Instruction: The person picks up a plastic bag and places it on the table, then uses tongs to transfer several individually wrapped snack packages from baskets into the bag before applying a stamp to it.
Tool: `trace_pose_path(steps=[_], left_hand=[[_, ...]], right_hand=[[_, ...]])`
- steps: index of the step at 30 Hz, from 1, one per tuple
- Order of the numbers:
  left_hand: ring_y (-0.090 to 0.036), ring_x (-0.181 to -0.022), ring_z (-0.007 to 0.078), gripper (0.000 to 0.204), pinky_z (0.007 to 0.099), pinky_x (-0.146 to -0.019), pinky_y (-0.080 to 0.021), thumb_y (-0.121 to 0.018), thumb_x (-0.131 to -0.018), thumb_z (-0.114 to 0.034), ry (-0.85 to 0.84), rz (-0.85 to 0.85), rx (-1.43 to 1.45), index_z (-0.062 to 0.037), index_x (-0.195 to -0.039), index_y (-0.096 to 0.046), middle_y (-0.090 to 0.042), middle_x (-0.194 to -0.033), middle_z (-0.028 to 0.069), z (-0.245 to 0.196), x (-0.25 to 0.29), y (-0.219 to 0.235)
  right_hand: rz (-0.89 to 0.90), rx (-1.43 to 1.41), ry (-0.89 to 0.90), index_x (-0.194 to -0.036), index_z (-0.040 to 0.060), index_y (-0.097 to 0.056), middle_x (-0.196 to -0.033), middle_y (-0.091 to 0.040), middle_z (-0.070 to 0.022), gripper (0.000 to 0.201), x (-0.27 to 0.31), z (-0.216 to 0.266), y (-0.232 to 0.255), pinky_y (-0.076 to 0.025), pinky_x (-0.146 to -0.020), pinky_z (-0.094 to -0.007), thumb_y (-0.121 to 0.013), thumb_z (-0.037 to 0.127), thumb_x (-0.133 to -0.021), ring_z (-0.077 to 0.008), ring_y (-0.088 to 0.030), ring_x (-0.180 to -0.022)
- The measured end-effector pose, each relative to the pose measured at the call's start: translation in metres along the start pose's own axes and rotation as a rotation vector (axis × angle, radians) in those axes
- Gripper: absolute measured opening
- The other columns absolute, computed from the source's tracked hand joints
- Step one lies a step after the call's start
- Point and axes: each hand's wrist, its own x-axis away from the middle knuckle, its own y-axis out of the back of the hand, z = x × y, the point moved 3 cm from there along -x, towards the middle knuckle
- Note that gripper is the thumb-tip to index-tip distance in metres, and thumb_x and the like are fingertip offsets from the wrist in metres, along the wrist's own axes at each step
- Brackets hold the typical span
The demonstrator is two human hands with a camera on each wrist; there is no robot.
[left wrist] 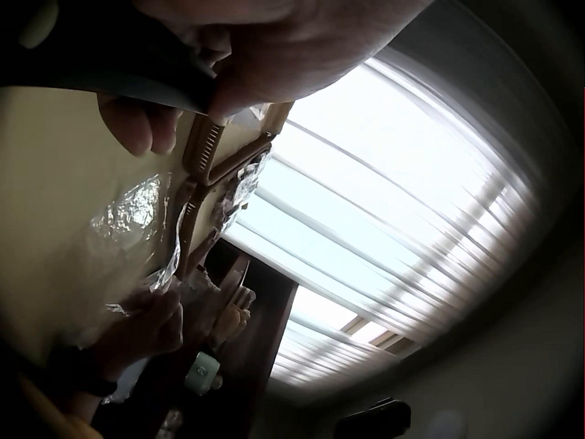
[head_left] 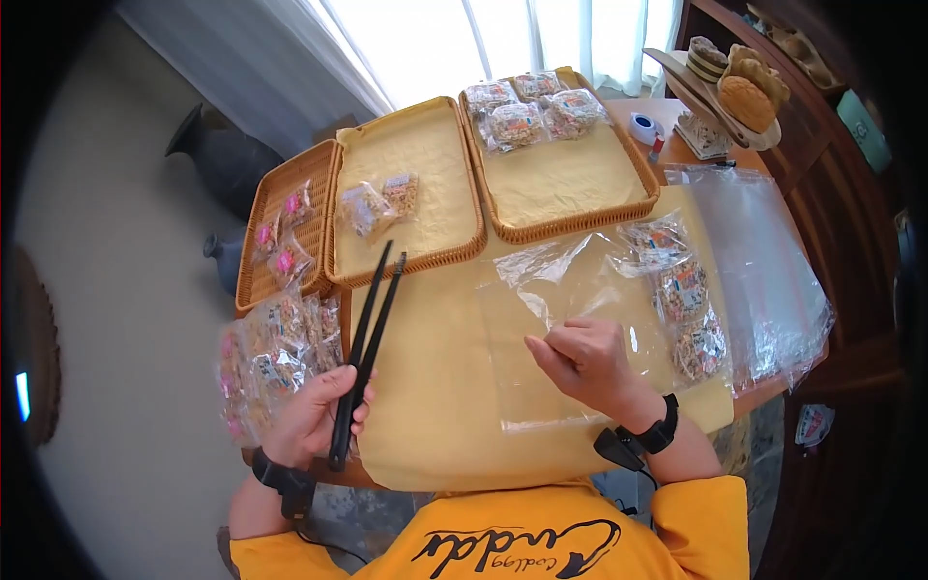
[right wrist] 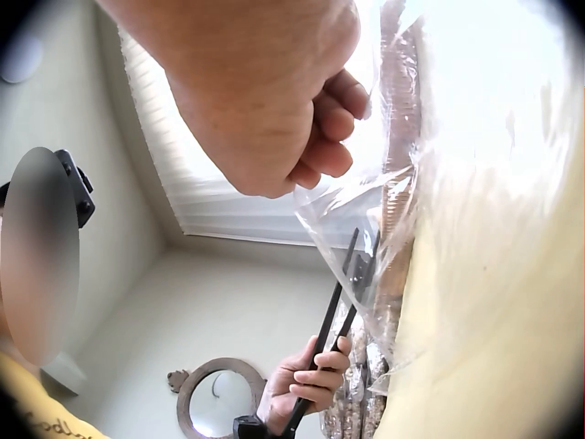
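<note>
My left hand (head_left: 314, 411) grips a pair of long black tongs (head_left: 365, 353), whose slightly parted tips point toward the middle basket. They show from the side in the right wrist view. My right hand (head_left: 592, 365) is over a large clear plastic bag (head_left: 541, 411) spread on the yellow cloth, fingers curled and thumb pointing left. Lifted film (right wrist: 352, 206) meets the curled fingers in the right wrist view, and film also reaches the right hand (left wrist: 146, 334) in the left wrist view. Clear-wrapped snack packets (head_left: 684, 290) lie in a column to the right of that hand.
Behind stand wicker baskets: a left one (head_left: 249, 280) with pink-marked packets, a middle one (head_left: 416, 145) holding two packets, a right one (head_left: 570, 188) holding several. Packets (head_left: 280, 353) pile up at left. Flat clear bags (head_left: 764, 261) lie at right, near a tape roll (head_left: 642, 127).
</note>
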Motion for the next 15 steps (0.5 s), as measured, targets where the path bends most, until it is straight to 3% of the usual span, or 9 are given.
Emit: trace_pose_path(steps=[3, 5, 10, 15], left_hand=[[-0.061, -0.068, 0.0113, 0.031, 0.0248, -0.058, -0.051, -0.054, -0.100, -0.026, 0.113, 0.064, -0.088, -0.0018, -0.119, -0.055, -0.062, -0.089, 0.0036, 0.015, -0.001, -0.007], [-0.061, -0.067, 0.0104, 0.030, 0.0245, -0.058, -0.051, -0.055, -0.099, -0.024, 0.159, 0.107, -0.296, -0.0015, -0.118, -0.057, -0.062, -0.087, 0.0028, 0.019, 0.003, -0.018], [-0.056, -0.065, 0.0079, 0.029, 0.0201, -0.058, -0.045, -0.055, -0.098, -0.018, 0.281, 0.177, -0.532, 0.0004, -0.120, -0.057, -0.061, -0.086, 0.0014, 0.014, 0.001, -0.043], [-0.056, -0.068, 0.0060, 0.032, 0.0203, -0.061, -0.046, -0.056, -0.098, -0.020, 0.297, 0.284, -0.732, 0.0000, -0.122, -0.056, -0.060, -0.087, -0.0011, 0.015, -0.028, -0.076]], right_hand=[[-0.005, -0.003, 0.015, -0.055, 0.0082, -0.045, -0.047, -0.043, -0.0077, 0.038, 0.000, 0.001, 0.000, -0.034, -0.040, -0.0361, -0.072, 0.012, -0.081, -0.0247, -0.046, -0.041], [-0.024, -0.024, 0.025, -0.055, 0.0089, -0.046, -0.047, -0.042, -0.0070, 0.038, 0.002, 0.002, 0.001, -0.035, -0.040, -0.0356, -0.073, 0.013, -0.081, -0.0234, -0.046, -0.041], [-0.086, -0.008, 0.055, -0.055, 0.0107, -0.047, -0.046, -0.041, -0.0051, 0.037, 0.004, 0.001, -0.001, -0.035, -0.039, -0.0345, -0.073, 0.015, -0.081, -0.0211, -0.047, -0.041], [-0.107, -0.059, 0.076, -0.055, 0.0097, -0.045, -0.047, -0.040, -0.0054, 0.038, 0.006, 0.004, 0.001, -0.034, -0.039, -0.0343, -0.074, 0.011, -0.079, -0.0215, -0.044, -0.041]])
